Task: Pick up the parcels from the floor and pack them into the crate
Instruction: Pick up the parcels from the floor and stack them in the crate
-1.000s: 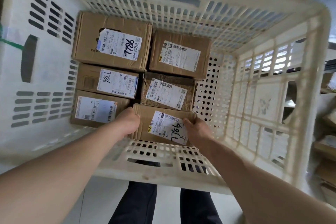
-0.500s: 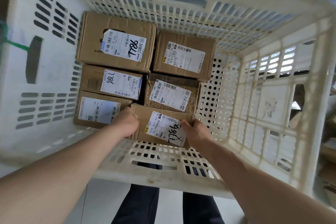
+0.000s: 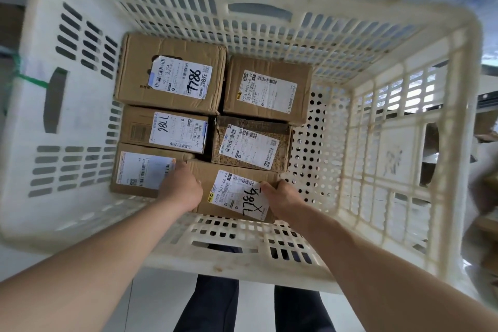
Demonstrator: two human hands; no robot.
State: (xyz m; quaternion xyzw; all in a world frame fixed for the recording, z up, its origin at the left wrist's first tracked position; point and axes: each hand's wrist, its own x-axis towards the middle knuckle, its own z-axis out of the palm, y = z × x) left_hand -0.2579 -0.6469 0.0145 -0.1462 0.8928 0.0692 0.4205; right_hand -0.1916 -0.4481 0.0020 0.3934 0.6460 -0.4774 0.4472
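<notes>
A deep cream plastic crate [image 3: 398, 175] with slotted walls fills the view from above. Several brown cardboard parcels with white labels lie packed on its floor. The nearest parcel [image 3: 231, 191], marked in black pen, sits against the crate's near wall. My left hand [image 3: 183, 191] grips its left end and my right hand [image 3: 283, 197] grips its right end. To its left lies a parcel with a pale label [image 3: 140, 172]; behind it a darker patterned parcel [image 3: 250, 145]. Further back lie a parcel marked 98L [image 3: 167, 129], one marked 7786 [image 3: 172, 75] and another [image 3: 266, 89].
The right part of the crate floor [image 3: 312, 148], perforated with round holes, holds no parcel. My dark trouser legs [image 3: 210, 304] show below the crate's near wall. More cardboard boxes [image 3: 485, 129] lie blurred outside the crate on the right.
The held parcel has sunk lower and settled level against the near wall, with both hands still on its ends. The view has shifted slightly.
</notes>
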